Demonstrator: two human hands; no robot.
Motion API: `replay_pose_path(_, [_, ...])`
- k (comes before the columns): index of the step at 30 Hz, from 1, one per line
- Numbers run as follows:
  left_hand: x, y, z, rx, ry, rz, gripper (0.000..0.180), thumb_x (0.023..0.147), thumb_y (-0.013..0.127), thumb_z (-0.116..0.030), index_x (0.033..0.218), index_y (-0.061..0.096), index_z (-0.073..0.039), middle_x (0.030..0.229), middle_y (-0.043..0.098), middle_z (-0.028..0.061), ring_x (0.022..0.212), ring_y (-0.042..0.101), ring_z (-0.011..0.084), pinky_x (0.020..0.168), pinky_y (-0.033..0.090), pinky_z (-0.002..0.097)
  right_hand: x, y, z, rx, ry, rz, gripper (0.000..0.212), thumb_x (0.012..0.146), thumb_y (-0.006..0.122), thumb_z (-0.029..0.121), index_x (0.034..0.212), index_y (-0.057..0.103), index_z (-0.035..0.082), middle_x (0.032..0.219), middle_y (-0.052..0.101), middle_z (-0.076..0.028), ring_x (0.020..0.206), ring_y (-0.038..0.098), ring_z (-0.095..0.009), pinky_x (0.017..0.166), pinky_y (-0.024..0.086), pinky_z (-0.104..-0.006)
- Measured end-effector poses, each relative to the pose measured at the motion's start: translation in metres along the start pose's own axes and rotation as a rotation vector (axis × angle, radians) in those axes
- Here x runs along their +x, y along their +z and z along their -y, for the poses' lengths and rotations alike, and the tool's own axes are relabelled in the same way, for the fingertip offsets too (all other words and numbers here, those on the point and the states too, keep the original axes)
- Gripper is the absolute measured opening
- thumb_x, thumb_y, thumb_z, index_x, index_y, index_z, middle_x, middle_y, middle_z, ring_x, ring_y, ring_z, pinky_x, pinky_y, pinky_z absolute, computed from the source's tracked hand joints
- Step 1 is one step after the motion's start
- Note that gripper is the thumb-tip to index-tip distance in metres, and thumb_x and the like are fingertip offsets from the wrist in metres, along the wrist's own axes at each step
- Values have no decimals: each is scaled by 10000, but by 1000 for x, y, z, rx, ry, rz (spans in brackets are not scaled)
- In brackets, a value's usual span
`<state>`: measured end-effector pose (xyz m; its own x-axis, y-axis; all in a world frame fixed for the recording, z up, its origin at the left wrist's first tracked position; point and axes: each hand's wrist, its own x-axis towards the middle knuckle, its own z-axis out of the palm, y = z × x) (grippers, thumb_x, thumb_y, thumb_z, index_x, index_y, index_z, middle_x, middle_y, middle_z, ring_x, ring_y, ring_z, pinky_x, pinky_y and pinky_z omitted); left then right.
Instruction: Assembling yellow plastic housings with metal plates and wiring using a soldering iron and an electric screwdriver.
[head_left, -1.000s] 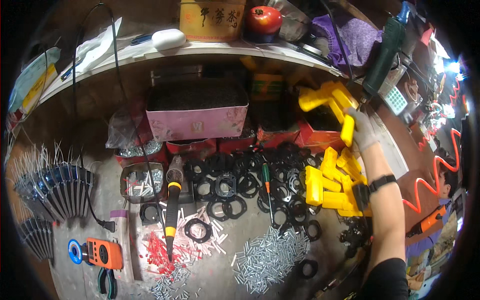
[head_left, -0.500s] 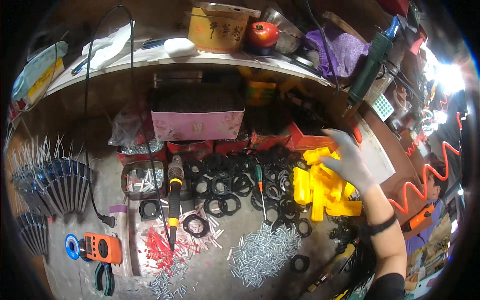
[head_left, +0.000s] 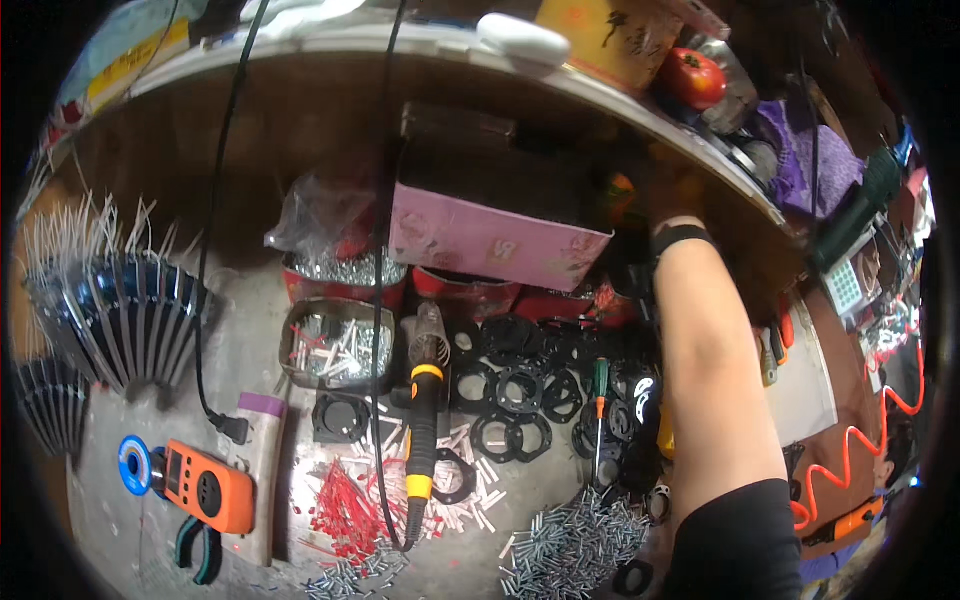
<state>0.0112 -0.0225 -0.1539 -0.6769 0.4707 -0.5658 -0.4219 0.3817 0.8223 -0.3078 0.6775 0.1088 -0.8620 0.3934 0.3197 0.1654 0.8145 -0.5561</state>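
Observation:
My right hand point(head_left: 680, 219) reaches in under the shelf at the back, to the right of a pink flowered box point(head_left: 490, 237). Deep shadow hides its fingers, so whether it holds anything cannot be seen. A black band circles the wrist, and my forearm crosses above the bench. Behind that arm only a sliver of the yellow plastic parts point(head_left: 666, 432) shows. Beside the arm lie many black rings point(head_left: 519, 388) and a screwdriver point(head_left: 600, 385) with a green and orange handle. My left hand is out of view.
Metal pins point(head_left: 570, 550) are heaped at the front. A black-and-yellow soldering iron point(head_left: 424, 430) stands near red and white pieces point(head_left: 345, 510). An orange meter-like device point(head_left: 208, 487) and pliers point(head_left: 200, 550) lie left. A cable point(head_left: 380, 250) hangs down. The shelf edge point(head_left: 600, 95) overhangs.
My right hand has left the yellow parts and gone far back under the shelf. The view has shifted, so the bench things appear nearer and the shelf higher.

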Motion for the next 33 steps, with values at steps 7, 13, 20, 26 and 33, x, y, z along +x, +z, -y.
replay_pose_path(7, [-2,4,6,-8,22,-14,411,836,672,-99,1225,581,-4,1158,657,179,968,658,264,841,527,336,8,14,-9,-26,-65,-102,568,833,730,337,1275,567,18,1226,636,-161,1119,620,-291,905,501,-364])
replay_pose_path(13, [-3,16,8,-14,49,-35,411,834,672,-91,1225,581,-3,1159,656,180,971,658,264,842,528,337,15,15,-22,-40,-131,-194,564,834,728,339,1272,569,22,1220,639,-159,1113,623,-292,900,503,-367])
replay_pose_path(20, [4,13,4,13,102,-34,411,832,672,-83,1224,580,-2,1160,656,182,974,658,264,842,528,339,27,-4,-38,-63,-188,-344,558,834,726,341,1269,572,26,1213,643,-156,1105,627,-293,894,506,-371])
replay_pose_path(26, [-7,22,1,17,112,-81,411,830,672,-76,1224,580,-2,1161,655,184,976,658,264,843,529,340,39,8,-50,-44,-252,-425,554,835,725,343,1266,575,29,1208,645,-154,1099,630,-294,889,508,-375])
replay_pose_path(33, [-7,27,-7,25,159,-107,411,828,672,-67,1223,579,-1,1163,655,186,979,658,264,844,529,342,-33,-23,-95,-49,-331,-555,548,836,723,345,1263,578,33,1201,649,-152,1091,633,-295,884,511,-379])
